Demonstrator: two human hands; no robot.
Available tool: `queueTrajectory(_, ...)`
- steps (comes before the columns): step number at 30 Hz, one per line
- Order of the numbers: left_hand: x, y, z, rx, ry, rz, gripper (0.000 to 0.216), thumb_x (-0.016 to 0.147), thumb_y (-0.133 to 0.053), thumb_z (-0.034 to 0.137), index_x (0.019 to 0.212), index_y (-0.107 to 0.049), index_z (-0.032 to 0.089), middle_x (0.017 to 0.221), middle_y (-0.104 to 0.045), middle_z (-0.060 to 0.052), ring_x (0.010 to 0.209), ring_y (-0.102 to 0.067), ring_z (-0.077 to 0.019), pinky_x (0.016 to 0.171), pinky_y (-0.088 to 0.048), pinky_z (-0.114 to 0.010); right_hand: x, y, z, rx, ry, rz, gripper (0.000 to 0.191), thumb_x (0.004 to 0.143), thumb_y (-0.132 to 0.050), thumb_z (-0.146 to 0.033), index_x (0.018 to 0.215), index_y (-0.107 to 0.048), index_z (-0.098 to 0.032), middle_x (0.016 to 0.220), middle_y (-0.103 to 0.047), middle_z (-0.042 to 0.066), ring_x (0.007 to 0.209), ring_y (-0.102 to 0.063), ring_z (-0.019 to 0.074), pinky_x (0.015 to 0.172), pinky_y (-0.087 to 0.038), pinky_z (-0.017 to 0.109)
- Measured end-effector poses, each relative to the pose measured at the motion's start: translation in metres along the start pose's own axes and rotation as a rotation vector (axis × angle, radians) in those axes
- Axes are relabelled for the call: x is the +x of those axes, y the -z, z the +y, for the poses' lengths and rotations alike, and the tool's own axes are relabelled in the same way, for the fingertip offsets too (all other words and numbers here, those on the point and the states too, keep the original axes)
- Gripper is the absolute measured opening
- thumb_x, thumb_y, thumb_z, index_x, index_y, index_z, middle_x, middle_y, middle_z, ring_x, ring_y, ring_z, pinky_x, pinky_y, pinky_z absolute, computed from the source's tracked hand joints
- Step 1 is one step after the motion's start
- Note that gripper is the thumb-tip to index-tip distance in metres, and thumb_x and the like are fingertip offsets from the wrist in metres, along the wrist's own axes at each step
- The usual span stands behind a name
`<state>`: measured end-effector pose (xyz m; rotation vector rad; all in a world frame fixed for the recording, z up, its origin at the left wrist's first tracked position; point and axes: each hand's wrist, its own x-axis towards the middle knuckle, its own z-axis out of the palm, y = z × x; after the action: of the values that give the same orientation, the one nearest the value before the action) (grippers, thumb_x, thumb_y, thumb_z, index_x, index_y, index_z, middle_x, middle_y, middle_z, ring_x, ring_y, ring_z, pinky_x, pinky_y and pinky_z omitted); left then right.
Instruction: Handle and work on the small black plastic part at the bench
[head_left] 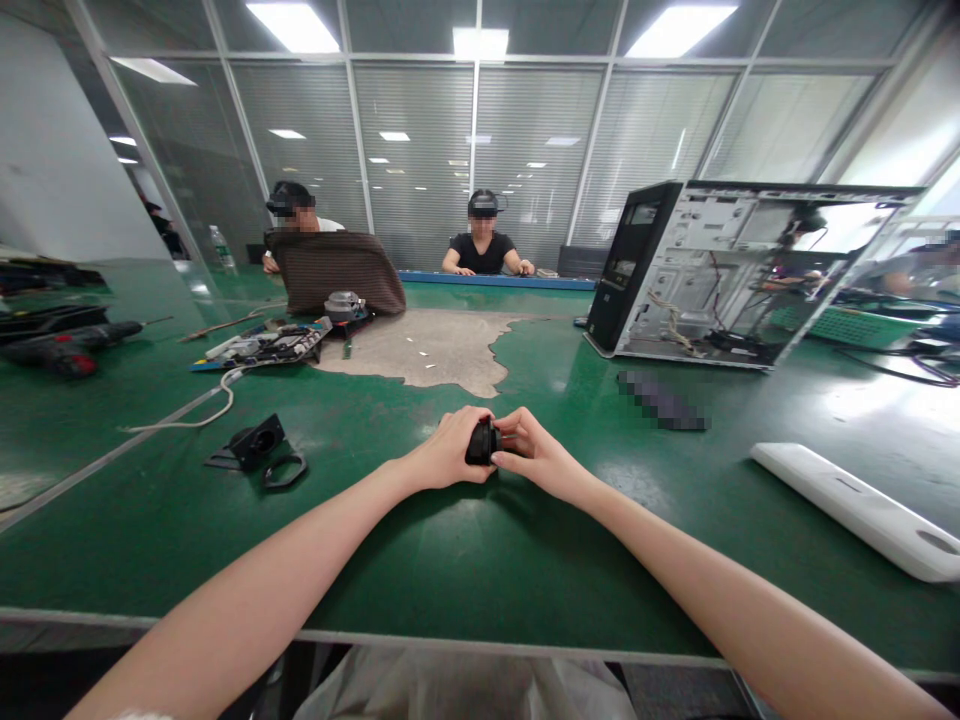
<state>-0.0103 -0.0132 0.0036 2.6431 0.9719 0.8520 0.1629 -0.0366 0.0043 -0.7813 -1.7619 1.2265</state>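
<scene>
Between my two hands, just above the green table (420,580), is a small black plastic part (480,443) with a ringed edge on its right side. My left hand (452,447) wraps round it from the left. From the right, the fingertips and thumb of my right hand (534,455) pinch the ringed edge. Its exact kind is partly hidden by my fingers. To the left on the table lie a black bracket (259,440) with a round hole and a black angular ring (285,472), apart from my hands.
An open computer case (720,275) stands at right behind a blurred dark object (664,402). A long white object (855,505) lies at front right. Circuit boards (262,345), a white cable (225,395) and a power drill (71,345) are at left. Two people sit across the table.
</scene>
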Motion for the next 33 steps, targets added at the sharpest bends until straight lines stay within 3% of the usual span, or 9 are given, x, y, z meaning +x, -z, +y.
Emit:
queueTrajectory(6,0.0,-0.0026,-0.0023,0.007,0.0,0.007,0.055,0.06,-0.062,0.032,0.107,-0.036,0.018,0.101,-0.047,-0.006,0.09,-0.047,-0.0211,0.081,-0.036,-0.035,0.0035,-0.0008,0.0015,-0.007,-0.01,0.074,0.018,0.075,-0.053,-0.031,0.083,-0.042,-0.02,0.084,-0.053,0.0,0.078,-0.054,0.0111,0.075,-0.043,0.029)
queueTrajectory(11,-0.0004,-0.0021,-0.0025,-0.002,0.001,0.006,0.055,0.06,-0.062,0.031,0.107,-0.036,0.019,0.101,-0.047,-0.006,0.092,-0.046,-0.0214,0.081,-0.036,-0.035,0.0059,0.0007,0.0055,-0.064,-0.063,0.114,0.024,0.072,-0.055,-0.032,0.089,-0.044,-0.019,0.09,-0.053,0.002,0.085,-0.053,0.0134,0.08,-0.042,0.032)
queueTrajectory(18,-0.0002,-0.0014,-0.002,0.015,-0.001,-0.001,0.055,0.06,-0.061,0.028,0.107,-0.035,0.019,0.099,-0.048,-0.005,0.089,-0.047,-0.0214,0.079,-0.037,-0.035,0.0,0.0024,0.0014,-0.002,0.012,-0.017,0.03,0.069,-0.061,-0.024,0.091,-0.04,-0.021,0.094,-0.053,0.002,0.09,-0.054,0.0139,0.083,-0.041,0.033)
queueTrajectory(22,-0.0005,-0.0025,-0.0033,0.014,-0.001,0.008,0.056,0.06,-0.062,0.031,0.108,-0.035,0.018,0.1,-0.047,-0.006,0.088,-0.047,-0.0208,0.079,-0.037,-0.035,0.0009,0.0001,0.0016,-0.017,0.004,0.041,0.019,0.074,-0.055,-0.027,0.085,-0.041,-0.02,0.088,-0.053,0.001,0.084,-0.055,0.0125,0.08,-0.042,0.031)
queueTrajectory(27,-0.0004,-0.0015,-0.0023,0.004,-0.007,0.003,0.055,0.06,-0.061,0.03,0.107,-0.036,0.018,0.1,-0.047,-0.006,0.09,-0.046,-0.0208,0.08,-0.036,-0.035,0.003,-0.0008,0.0048,-0.059,-0.039,0.088,0.024,0.072,-0.055,-0.028,0.092,-0.043,-0.02,0.09,-0.052,0.002,0.086,-0.054,0.0135,0.079,-0.043,0.032)
queueTrajectory(33,-0.0001,0.0002,0.0006,0.001,0.004,-0.006,0.054,0.06,-0.061,0.029,0.107,-0.036,0.018,0.099,-0.047,-0.006,0.09,-0.046,-0.0208,0.081,-0.036,-0.035,-0.0008,0.0021,0.002,-0.012,0.0,0.001,0.031,0.068,-0.061,-0.024,0.093,-0.042,-0.021,0.094,-0.052,0.002,0.088,-0.054,0.0134,0.082,-0.042,0.032)
